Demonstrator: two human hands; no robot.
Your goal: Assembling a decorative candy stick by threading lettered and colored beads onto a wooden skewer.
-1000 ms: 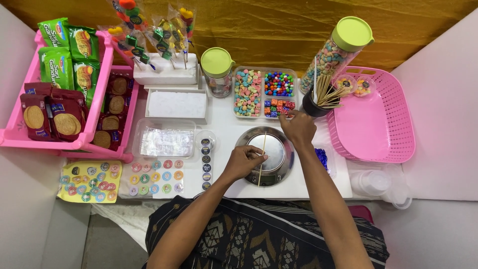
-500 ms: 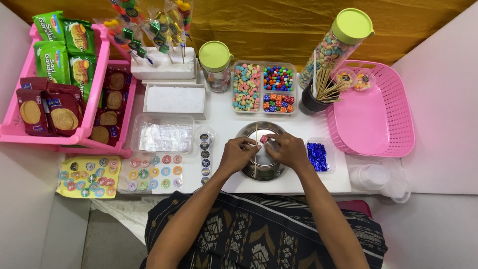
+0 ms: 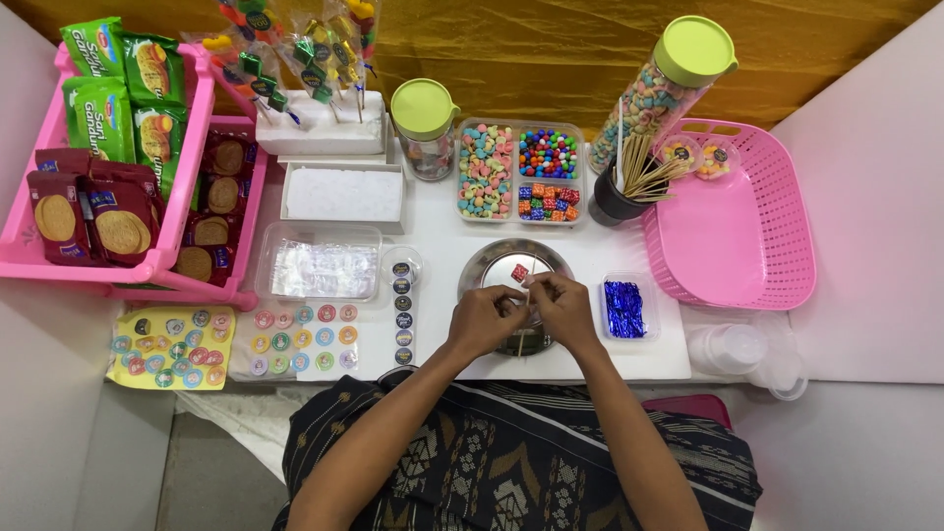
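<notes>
Both hands, left hand (image 3: pixel 487 320) and right hand (image 3: pixel 562 308), pinch a thin wooden skewer (image 3: pixel 522 324) over the steel bowl (image 3: pixel 501 267); a loose grip could drop it off the near tabletop (image 3: pixel 442 256) edge, with cramped room between the sticker strip (image 3: pixel 401 310) and foil tray (image 3: pixel 625 308).

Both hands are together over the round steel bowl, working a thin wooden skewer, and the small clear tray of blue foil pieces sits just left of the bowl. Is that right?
Not quite. In the head view the small clear tray of blue foil pieces sits just right of the round steel bowl, not left. The rest holds: the left hand and right hand meet over the bowl on a thin wooden skewer.
</notes>
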